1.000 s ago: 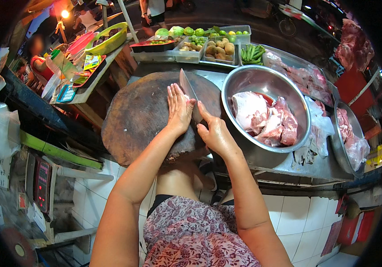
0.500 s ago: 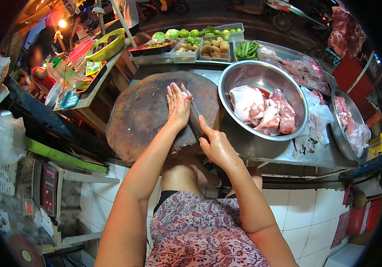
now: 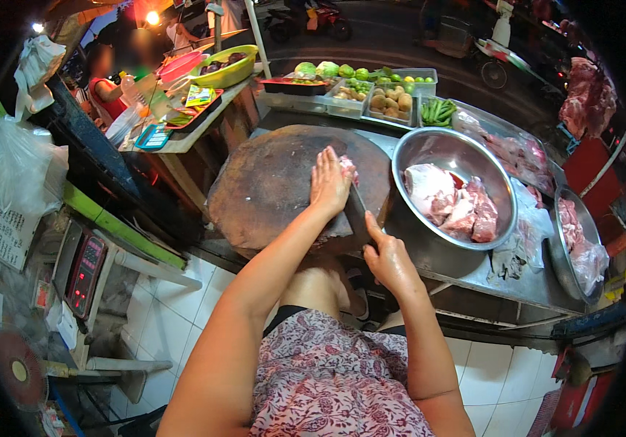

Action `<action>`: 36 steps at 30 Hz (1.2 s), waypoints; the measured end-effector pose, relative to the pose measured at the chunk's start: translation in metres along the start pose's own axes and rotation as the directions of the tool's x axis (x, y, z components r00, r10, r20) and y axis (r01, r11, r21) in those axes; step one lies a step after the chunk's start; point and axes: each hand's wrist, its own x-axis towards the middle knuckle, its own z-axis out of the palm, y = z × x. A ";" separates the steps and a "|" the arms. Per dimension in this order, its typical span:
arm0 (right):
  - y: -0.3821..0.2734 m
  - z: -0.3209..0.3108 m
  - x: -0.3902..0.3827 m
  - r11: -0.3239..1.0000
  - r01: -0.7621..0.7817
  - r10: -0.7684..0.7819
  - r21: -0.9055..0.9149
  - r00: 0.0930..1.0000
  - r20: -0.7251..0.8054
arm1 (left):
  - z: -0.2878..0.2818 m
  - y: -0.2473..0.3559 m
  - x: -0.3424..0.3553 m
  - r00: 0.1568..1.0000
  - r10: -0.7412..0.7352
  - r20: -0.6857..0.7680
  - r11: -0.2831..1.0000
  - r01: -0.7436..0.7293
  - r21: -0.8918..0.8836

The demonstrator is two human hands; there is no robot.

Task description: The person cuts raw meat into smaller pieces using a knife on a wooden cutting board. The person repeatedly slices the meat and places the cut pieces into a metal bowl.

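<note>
On the round wooden chopping block (image 3: pixel 269 175), my left hand (image 3: pixel 329 183) holds down a small piece of pink meat (image 3: pixel 349 169), its fingers stretched forward and its palm over the meat. Most of the piece is hidden beneath that hand. My right hand (image 3: pixel 391 264) is closed round the handle of a knife (image 3: pixel 357 215), index finger along its top. The blade lies beside the left hand, its far end at the meat. To the right, a large steel bowl (image 3: pixel 402 191) contains big raw chunks of meat (image 3: pixel 429 188).
Behind the block stand plastic trays of vegetables (image 3: pixel 393 104) and a tray of meat (image 3: pixel 509 149). A second steel bowl (image 3: pixel 566 258) and plastic bags (image 3: pixel 528 226) are at the right. Meat hangs (image 3: pixel 586 98) at the far right. A digital scale (image 3: pixel 83 273) stands at the left.
The whole view has shifted, so the block and bowls appear farther right. More of the meat shows at the left hand's edge. Both hands keep their holds.
</note>
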 end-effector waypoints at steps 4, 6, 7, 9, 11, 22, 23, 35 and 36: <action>-0.003 -0.003 0.000 0.996 0.030 -0.028 -0.080 0.999 0.021 | -0.022 0.004 -0.023 0.984 -0.161 -0.079 0.961 0.138 -0.241; -0.006 -0.005 0.001 0.987 0.059 -0.058 -0.147 0.998 0.016 | -0.026 0.003 -0.025 0.985 -0.161 -0.060 0.934 0.132 -0.331; -0.008 -0.005 0.001 0.984 0.067 -0.065 -0.164 0.998 0.014 | -0.024 0.004 -0.023 0.976 -0.166 -0.139 0.928 0.107 -0.357; -0.012 -0.005 0.001 0.976 0.066 -0.063 -0.210 0.998 0.021 | -0.023 -0.003 -0.012 0.979 -0.152 -0.138 0.937 0.099 -0.336; -0.015 -0.004 0.001 0.963 0.045 -0.039 -0.266 0.999 0.027 | -0.020 -0.012 0.003 0.984 -0.179 -0.025 0.902 0.153 -0.404; -0.027 0.000 -0.001 0.886 0.152 -0.143 -0.439 0.988 0.055 | -0.034 -0.015 0.014 0.894 -0.273 0.356 0.527 0.449 -0.722; -0.026 0.000 -0.001 0.881 0.159 -0.154 -0.445 0.987 0.049 | -0.034 -0.013 0.013 0.899 -0.268 0.346 0.550 0.438 -0.712; -0.009 -0.036 0.006 0.968 -0.159 0.127 0.194 0.978 0.168 | -0.015 -0.027 0.016 0.893 -0.262 0.366 0.489 0.450 -0.747; -0.012 -0.042 0.007 0.962 -0.189 0.155 0.198 0.972 0.178 | -0.015 -0.026 0.017 0.881 -0.260 0.395 0.473 0.473 -0.744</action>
